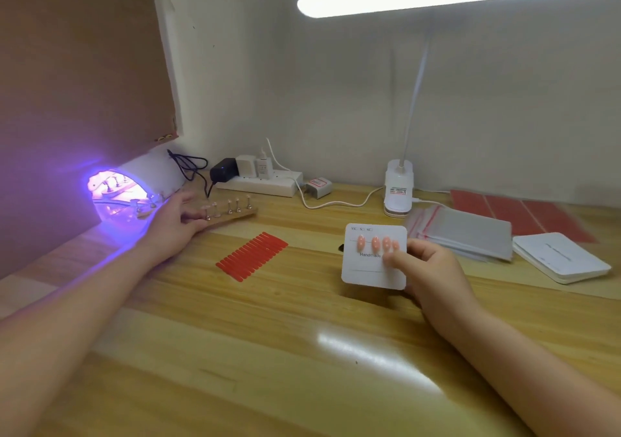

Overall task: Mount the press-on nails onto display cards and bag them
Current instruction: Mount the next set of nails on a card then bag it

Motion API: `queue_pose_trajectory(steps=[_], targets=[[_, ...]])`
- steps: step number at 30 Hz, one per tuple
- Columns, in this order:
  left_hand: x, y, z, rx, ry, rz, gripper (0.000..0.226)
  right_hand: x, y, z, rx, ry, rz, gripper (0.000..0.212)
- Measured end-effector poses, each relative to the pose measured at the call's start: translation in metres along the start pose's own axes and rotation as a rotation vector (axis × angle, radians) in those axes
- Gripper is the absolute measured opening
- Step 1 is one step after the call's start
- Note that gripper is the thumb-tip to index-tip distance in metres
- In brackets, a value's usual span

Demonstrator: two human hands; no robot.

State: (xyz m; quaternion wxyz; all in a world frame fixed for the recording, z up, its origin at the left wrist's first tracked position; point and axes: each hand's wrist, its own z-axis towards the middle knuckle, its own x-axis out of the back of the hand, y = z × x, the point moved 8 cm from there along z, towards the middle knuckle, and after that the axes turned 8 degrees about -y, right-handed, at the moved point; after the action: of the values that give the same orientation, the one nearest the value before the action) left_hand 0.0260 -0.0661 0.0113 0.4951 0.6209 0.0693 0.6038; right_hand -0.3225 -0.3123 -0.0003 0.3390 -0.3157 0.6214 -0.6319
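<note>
My right hand [426, 268] holds a white display card [369, 268] by its right edge, thumb on the front. Several pink press-on nails [376, 243] sit in a row on the card above the word "Handmade". My left hand [174, 221] reaches out to a wooden strip [235, 216] that carries several small nail stands, with its fingers on the strip's near end; the grip is blurred. A sheet of red adhesive tabs [252, 256] lies on the table between my hands.
A glowing purple nail lamp [114, 194] stands at the left with more stands inside. At the right lie clear zip bags [463, 238], a stack of blank cards [561, 262] and red sheets [524, 211]. A power strip [262, 183] and clip lamp [398, 191] stand at the back.
</note>
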Motion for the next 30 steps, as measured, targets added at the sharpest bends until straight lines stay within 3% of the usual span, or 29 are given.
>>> queue_pose_trajectory(steps=[10,17,20,24,30], targets=[[-0.065,0.175,-0.065,-0.330,-0.138,-0.238,0.060,0.085,-0.044,-0.041,0.014,0.141,-0.162,0.006],[-0.147,0.270,-0.125,-0.425,-0.214,-0.375,0.054,0.140,-0.019,-0.095,-0.114,0.195,-0.347,0.031],[-0.178,0.289,-0.145,-0.414,-0.229,-0.418,0.048,0.145,-0.013,-0.104,-0.171,0.165,-0.447,0.034],[-0.198,0.283,-0.158,-0.406,-0.250,-0.395,0.045,0.135,-0.011,-0.108,-0.314,0.057,-0.696,0.056],[-0.200,0.271,-0.160,-0.422,-0.247,-0.314,0.046,0.116,-0.024,-0.113,-0.368,0.011,-1.197,0.039]])
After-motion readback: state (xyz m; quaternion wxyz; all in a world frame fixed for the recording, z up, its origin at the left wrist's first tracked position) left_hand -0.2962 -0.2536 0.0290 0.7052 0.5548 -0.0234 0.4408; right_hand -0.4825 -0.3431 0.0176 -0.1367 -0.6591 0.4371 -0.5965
